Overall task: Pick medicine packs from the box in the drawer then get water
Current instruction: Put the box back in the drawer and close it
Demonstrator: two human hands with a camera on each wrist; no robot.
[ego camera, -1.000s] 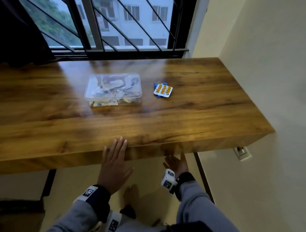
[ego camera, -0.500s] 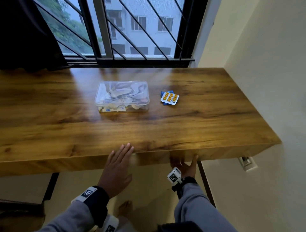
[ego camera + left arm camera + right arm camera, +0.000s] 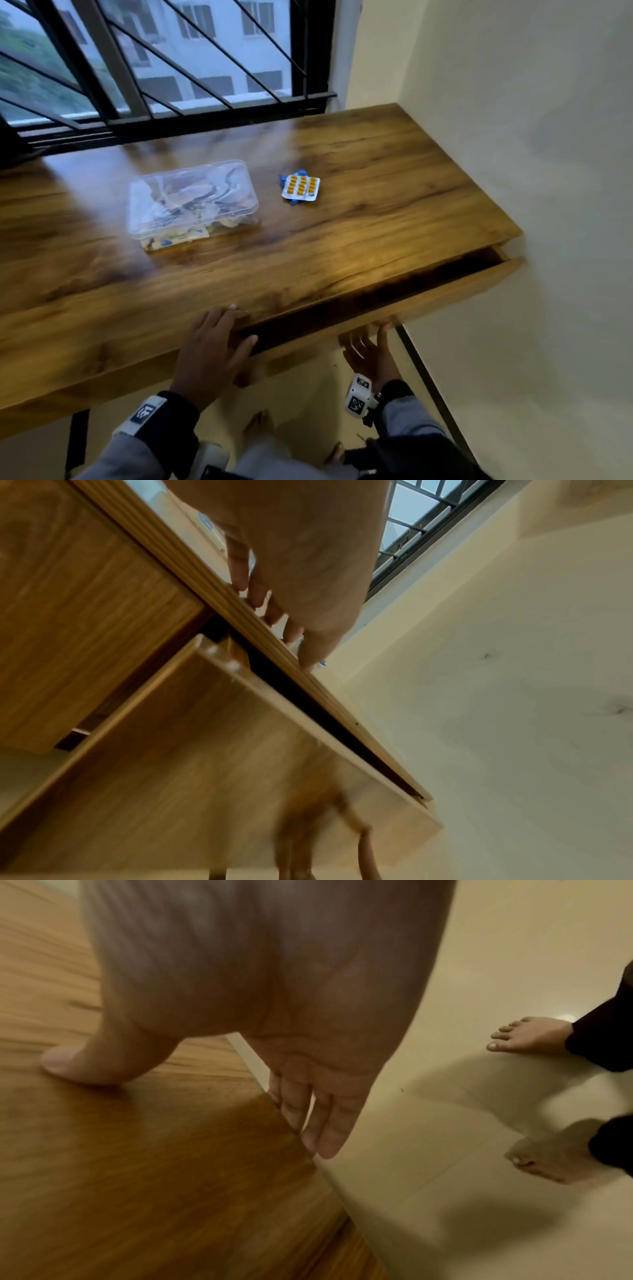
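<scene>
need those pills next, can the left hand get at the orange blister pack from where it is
Probably yes: the left hand rests on the desk edge, the orange blister pack lies uncovered right of the clear box, and nothing stands between them.

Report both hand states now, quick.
Left hand: open, fingers resting on the front edge of the desk top.
Right hand: pinching the drawer front at its lower edge, thumb in front, fingers behind.

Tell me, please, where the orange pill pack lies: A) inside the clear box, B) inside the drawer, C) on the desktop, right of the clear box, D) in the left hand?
C: the orange pill pack lies on the desktop, apart from the clear box, on its right.
</scene>
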